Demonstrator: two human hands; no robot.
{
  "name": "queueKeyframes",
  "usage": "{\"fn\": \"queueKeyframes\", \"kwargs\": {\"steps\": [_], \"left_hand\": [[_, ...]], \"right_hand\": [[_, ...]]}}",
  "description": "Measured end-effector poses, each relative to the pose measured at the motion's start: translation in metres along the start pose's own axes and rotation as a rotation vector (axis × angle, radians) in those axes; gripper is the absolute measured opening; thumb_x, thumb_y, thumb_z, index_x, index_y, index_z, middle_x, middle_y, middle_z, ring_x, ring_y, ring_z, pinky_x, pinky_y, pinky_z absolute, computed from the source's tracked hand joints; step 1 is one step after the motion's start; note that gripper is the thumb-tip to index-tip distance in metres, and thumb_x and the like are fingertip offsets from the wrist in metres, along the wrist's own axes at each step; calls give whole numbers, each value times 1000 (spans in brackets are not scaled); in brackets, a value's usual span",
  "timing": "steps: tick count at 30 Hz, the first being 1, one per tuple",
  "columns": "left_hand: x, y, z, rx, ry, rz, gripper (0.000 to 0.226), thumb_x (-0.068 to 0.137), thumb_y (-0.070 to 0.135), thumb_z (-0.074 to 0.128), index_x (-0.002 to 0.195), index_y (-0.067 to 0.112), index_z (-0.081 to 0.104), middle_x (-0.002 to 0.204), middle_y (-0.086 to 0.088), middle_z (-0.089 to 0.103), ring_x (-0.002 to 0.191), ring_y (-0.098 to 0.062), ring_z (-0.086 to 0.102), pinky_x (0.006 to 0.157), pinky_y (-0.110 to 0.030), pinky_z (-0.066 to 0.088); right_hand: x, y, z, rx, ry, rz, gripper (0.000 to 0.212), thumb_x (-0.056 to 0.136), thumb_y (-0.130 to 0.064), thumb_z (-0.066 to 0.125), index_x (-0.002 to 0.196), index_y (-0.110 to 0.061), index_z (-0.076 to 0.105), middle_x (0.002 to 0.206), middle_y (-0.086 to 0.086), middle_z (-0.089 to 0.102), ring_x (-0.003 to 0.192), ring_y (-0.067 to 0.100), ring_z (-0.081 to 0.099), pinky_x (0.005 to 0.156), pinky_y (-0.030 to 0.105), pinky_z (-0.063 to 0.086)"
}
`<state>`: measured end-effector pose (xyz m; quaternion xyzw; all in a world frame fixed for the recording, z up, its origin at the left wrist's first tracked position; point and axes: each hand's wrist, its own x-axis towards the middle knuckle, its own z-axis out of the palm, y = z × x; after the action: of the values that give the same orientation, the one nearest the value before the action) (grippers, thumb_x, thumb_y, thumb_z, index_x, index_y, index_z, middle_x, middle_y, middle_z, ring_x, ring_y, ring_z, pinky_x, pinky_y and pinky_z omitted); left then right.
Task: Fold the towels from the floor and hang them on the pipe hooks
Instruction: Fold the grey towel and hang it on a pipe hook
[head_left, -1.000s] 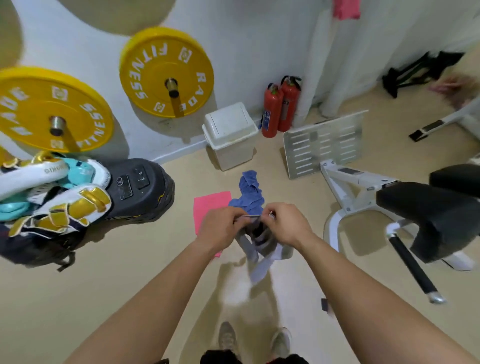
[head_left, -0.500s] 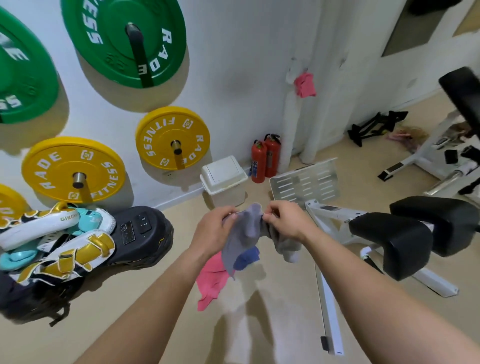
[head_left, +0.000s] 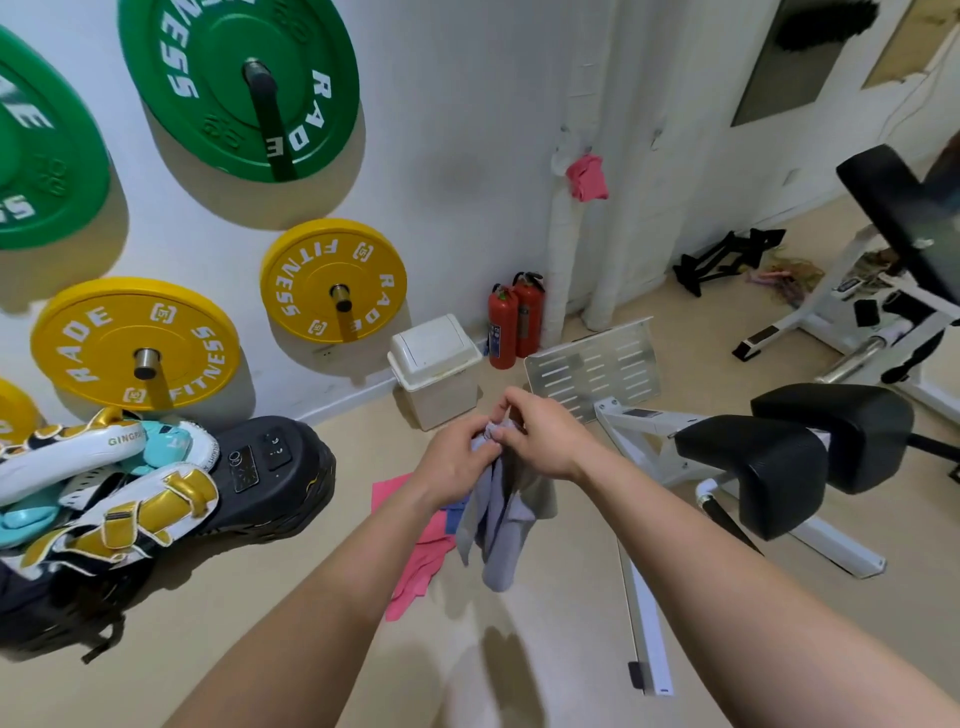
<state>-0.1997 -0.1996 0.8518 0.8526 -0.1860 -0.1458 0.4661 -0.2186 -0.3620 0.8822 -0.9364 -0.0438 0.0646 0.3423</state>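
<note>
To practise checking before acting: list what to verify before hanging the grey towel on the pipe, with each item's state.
1. Left hand and right hand grip the grey towel: ok.
2. Grey towel folded flat: not ok, hangs bunched.
3. Grey towel off the floor: ok.
4. Free hook on the pipe: cannot tell; hung pink towel hangs there.
5. Floor cleared: not ok; pink floor towel and blue towel lie there.

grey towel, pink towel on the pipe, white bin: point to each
grey towel (head_left: 501, 530), head view, hanging middle fold
pink towel on the pipe (head_left: 588, 177), head view, its centre
white bin (head_left: 434, 347), head view, lid
</note>
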Motion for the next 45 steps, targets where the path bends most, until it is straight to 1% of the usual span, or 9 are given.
{"fn": "queueKeyframes", "kwargs": {"steps": [6,11,16,25,31,33,36,41,45], "left_hand": [[-8,-10,-13,80,116,-42,13,97,25,58,85,24,65,79,5,64,76,-14,57,64,-27,40],[-7,-25,-45,101,294,-147,11,96,23,57,96,21,68,92,0,68,88,-19,59,69,-27,36],[-10,-41,-84,151,443,-200,16,98,22,55,103,14,68,99,-9,69,94,-27,59,75,-31,38],[-6,-57,-111,220,609,-368,22,102,26,48,100,7,60,103,-17,64,99,-36,57,76,-35,37],[-8,-71,-104,254,453,-416,17,97,27,56,100,11,61,102,-16,66,95,-33,58,79,-38,43],[-12,-72,-92,234,355,-451,27,88,32,70,108,16,62,101,-13,68,96,-32,62,80,-38,49],[-19,-71,-68,177,278,-463,42,73,35,86,101,18,60,89,-5,67,81,-22,63,66,-29,46],[-29,-71,-25,107,159,-382,19,72,19,85,84,13,71,72,6,66,70,-13,62,59,-19,45],[-35,-68,-7,28,69,-336,15,84,6,75,98,9,73,73,3,66,67,-5,60,61,-11,45]], "right_hand": [[-13,5,-3,43,26,69,37,84,-10,66,119,-19,56,91,3,62,81,19,58,66,24,41],[-26,39,-9,-64,23,234,20,75,-2,58,81,-20,67,84,2,71,83,22,66,70,29,50],[-49,71,-15,-85,56,385,21,81,-2,67,70,-19,63,68,-5,64,67,13,59,55,22,41],[-53,86,-5,-165,108,497,22,80,-2,56,70,-20,64,70,-1,65,75,26,64,61,31,50],[-49,84,4,-83,144,570,17,93,-21,58,77,-15,58,82,17,70,80,36,66,72,40,56],[-45,72,12,1,38,536,14,93,-20,59,85,-9,61,77,19,72,68,32,70,63,42,60],[-38,45,29,114,-97,456,13,88,-15,69,92,-10,58,71,13,71,52,20,64,48,31,50],[-26,15,52,253,-226,295,9,93,-5,58,88,-11,63,71,16,63,57,22,57,54,32,50],[-22,9,59,259,-279,283,18,89,-6,56,85,-13,72,68,7,65,61,18,59,53,27,49]]}}
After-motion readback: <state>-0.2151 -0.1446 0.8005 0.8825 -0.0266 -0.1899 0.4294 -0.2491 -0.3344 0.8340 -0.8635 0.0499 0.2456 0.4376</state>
